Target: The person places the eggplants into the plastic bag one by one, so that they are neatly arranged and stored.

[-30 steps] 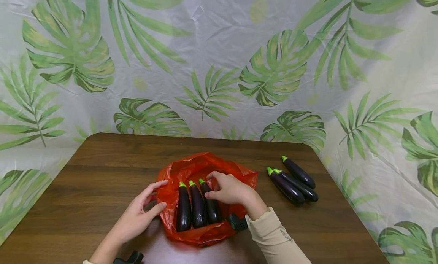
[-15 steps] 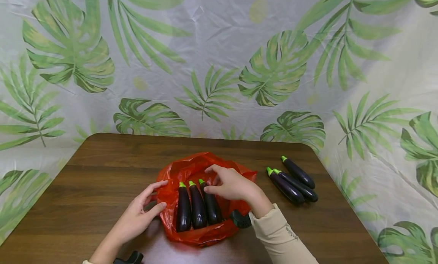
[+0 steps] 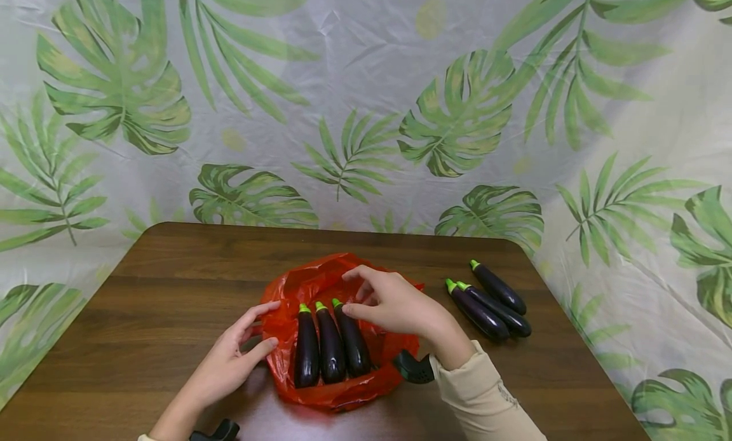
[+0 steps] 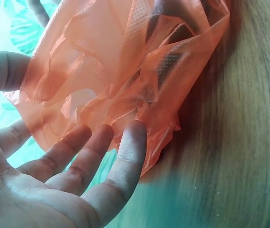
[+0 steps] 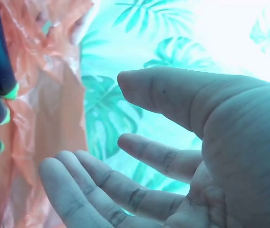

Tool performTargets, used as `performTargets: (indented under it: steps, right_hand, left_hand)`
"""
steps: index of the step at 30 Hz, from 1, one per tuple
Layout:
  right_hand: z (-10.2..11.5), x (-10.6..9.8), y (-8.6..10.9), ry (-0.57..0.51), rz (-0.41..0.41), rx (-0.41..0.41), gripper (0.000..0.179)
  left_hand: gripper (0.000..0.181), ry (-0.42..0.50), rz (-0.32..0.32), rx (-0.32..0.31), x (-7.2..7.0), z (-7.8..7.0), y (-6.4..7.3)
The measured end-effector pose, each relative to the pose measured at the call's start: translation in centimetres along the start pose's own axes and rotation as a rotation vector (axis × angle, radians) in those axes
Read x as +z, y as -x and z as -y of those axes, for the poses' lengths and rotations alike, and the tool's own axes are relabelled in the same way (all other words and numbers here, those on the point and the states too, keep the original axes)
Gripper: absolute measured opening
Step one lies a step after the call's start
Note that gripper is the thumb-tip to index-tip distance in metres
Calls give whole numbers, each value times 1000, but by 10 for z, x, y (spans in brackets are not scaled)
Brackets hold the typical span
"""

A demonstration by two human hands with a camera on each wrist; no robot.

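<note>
A red plastic bag point(image 3: 337, 400) lies with its mouth spread wide on the table. Three dark purple eggplants point(image 3: 330, 349) with green tops lie side by side in it, stems pointing away from me. My left hand point(image 3: 231, 352) is at the bag's left side, thumb and fingers apart. In the left wrist view, its loosely bent fingers point(image 4: 130, 147) lie against the thin plastic. Over the bag's right part is my right hand point(image 3: 394, 304), its thumb tip overlapping the rightmost eggplant's stem end. The right wrist view shows the right palm point(image 5: 230, 180) holding nothing, the fingers spread.
Another three eggplants point(image 3: 492, 301) lie on the table to the right of the bag. The brown wooden table point(image 3: 189, 276) has its far edge against a leaf-printed cloth point(image 3: 366, 98). Dark wrist devices point(image 3: 413, 368) sit near both cuffs.
My right hand has drawn back from the rightmost eggplant, moving slightly up and to the right. The bag's right edge has shifted a little inward. The left hand has stayed in place.
</note>
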State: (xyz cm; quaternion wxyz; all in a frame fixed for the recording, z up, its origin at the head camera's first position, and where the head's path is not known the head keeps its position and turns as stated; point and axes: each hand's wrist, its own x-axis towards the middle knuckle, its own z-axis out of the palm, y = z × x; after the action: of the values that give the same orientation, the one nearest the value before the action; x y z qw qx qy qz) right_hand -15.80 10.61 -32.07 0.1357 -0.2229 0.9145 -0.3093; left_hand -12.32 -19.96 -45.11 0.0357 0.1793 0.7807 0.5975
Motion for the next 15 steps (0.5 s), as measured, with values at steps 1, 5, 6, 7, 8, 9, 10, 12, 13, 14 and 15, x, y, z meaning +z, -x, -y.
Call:
performTargets:
  steps: [1, 5, 6, 7, 8, 9, 10, 12, 13, 14, 15]
  right_hand:
    - [1, -2, 2, 7, -7, -7, 50]
    - [5, -10, 10, 35, -41, -23, 49]
    - [6, -13, 13, 37, -47, -25, 49]
    - [6, -16, 15, 39, -53, -25, 49]
    - [6, -18, 18, 43, -62, -26, 49]
    - [6, -21, 20, 44, -70, -28, 49]
    - [6, -24, 23, 42, -77, -30, 49]
    - [3, -31, 28, 39, -95, -31, 49]
    - [1, -34, 30, 37, -105, -35, 48]
    - [-1, -37, 32, 34, -115, -36, 48]
    - [-3, -40, 34, 29, -124, -38, 47]
  left_hand:
    - [53, -2, -1, 1, 0, 0, 0]
    - [53, 2, -2, -3, 0, 0, 0]
    - [53, 5, -1, -3, 0, 0, 0]
    - [53, 6, -1, -3, 0, 0, 0]
    - [53, 7, 0, -3, 0, 0, 0]
    - [53, 7, 0, -1, 0, 0, 0]
    - [53, 6, 0, 2, 0, 0, 0]
    - [54, 4, 1, 6, 0, 0, 0]
    - [54, 3, 1, 6, 0, 0, 0]
    - [54, 3, 1, 7, 0, 0, 0]
    - [54, 2, 1, 7, 0, 0, 0]
